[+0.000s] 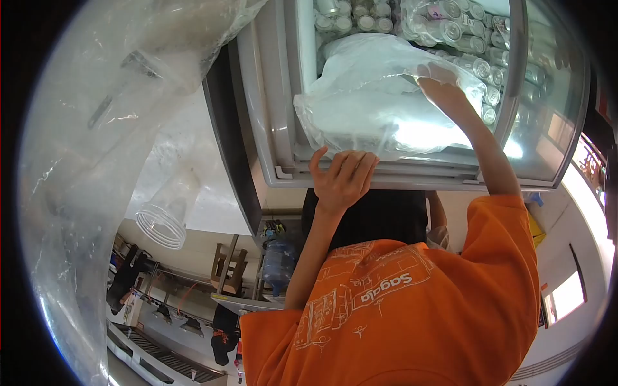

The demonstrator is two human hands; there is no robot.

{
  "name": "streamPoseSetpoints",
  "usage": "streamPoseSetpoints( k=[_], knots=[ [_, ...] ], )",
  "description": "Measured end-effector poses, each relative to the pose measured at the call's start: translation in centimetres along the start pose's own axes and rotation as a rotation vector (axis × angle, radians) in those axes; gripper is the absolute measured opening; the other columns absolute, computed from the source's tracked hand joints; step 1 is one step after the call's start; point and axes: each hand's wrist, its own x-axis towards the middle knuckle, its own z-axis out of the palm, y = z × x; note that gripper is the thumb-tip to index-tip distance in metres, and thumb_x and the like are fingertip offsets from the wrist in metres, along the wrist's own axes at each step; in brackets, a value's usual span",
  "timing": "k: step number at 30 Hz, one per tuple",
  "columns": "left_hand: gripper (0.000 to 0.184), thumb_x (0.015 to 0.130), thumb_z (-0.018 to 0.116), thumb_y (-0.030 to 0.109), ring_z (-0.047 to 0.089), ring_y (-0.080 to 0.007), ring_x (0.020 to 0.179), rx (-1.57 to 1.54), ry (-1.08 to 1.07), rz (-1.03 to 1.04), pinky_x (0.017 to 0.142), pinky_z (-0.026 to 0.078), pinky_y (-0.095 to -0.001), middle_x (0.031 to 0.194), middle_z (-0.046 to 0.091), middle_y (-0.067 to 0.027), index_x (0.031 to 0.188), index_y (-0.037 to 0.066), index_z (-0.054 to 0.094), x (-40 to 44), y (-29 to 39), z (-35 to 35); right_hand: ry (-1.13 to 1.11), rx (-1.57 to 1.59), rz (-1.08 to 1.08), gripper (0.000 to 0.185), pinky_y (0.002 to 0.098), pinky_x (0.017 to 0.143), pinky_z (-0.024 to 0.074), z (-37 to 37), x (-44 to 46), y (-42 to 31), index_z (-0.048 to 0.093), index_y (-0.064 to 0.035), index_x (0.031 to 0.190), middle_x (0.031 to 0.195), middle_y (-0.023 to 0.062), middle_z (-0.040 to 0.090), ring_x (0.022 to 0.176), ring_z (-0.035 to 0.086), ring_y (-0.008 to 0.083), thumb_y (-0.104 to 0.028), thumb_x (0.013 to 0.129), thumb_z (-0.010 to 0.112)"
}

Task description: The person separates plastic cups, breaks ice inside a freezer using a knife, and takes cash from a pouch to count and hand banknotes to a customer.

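Note:
A large translucent plastic bag (367, 83) lies inside an open chest freezer (273, 96), over rows of cans. My right hand (441, 83) reaches across to the bag's upper right part, its fingers bent on the plastic and partly hidden by it. My left hand (344, 177) is at the freezer's near edge, close to the lower rim of the bag. Its fingers curl over that edge, with the thumb out to the side; the fingertips are hard to see.
Cans (470, 29) fill the freezer's far and right parts. Another clear plastic sheet or bag (84, 128) hangs close at the left. Stacked clear plastic cups (164, 215) lie on a white surface (212, 199). A blue water jug (278, 260) and a wooden stool (230, 267) stand at the lower left.

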Motion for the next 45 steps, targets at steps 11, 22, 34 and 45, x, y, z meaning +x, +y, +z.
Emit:
streamPoseSetpoints(
  k=[11,22,34,45],
  knots=[
    [0.008,0.077,0.065,0.024,0.054,-0.0053,0.068,0.002,0.011,0.001,0.097,0.027,-0.04,0.073,0.056,0.0099,0.079,0.02,0.059,0.2,-0.2,0.1,0.158,0.474,0.151,0.019,0.0419,0.071,0.048,14.1,2.3,6.1,0.054,-0.0074,0.1,0.081,0.0094,0.058,0.075,0.057,0.0281,-0.017,0.084,0.048],
    [0.007,0.078,0.065,0.025,0.054,-0.005,0.068,0.009,-0.002,-0.006,0.098,0.027,-0.0402,0.072,0.055,0.0098,0.079,0.021,0.059,0.0,0.1,0.0,-0.078,-0.167,0.104,0.024,0.0396,0.057,0.0476,9.4,4.1,0.5,0.051,-0.0088,0.108,0.077,0.0082,0.06,0.064,0.06,0.0238,-0.023,0.088,0.047],
    [0.008,0.078,0.065,0.024,0.054,-0.0054,0.068,-0.009,-0.003,-0.004,0.098,0.026,-0.0406,0.073,0.054,0.0097,0.079,0.021,0.058,0.1,0.0,-0.1,-0.213,-0.237,0.026,0.02,0.0406,0.068,0.0459,8.8,5.5,-1.9,0.053,-0.0078,0.102,0.084,0.0098,0.06,0.076,0.059,0.0246,-0.018,0.087,0.046],
    [0.005,0.078,0.065,0.023,0.055,-0.0055,0.067,-0.01,0.008,-0.003,0.098,0.025,-0.0399,0.072,0.057,0.0097,0.077,0.021,0.06,0.0,0.0,0.0,-0.072,0.023,-0.072,0.016,0.0433,0.077,0.0436,4.0,2.9,-0.4,0.056,-0.0072,0.096,0.09,0.0103,0.06,0.085,0.059,0.0251,-0.015,0.085,0.047]
  ],
)
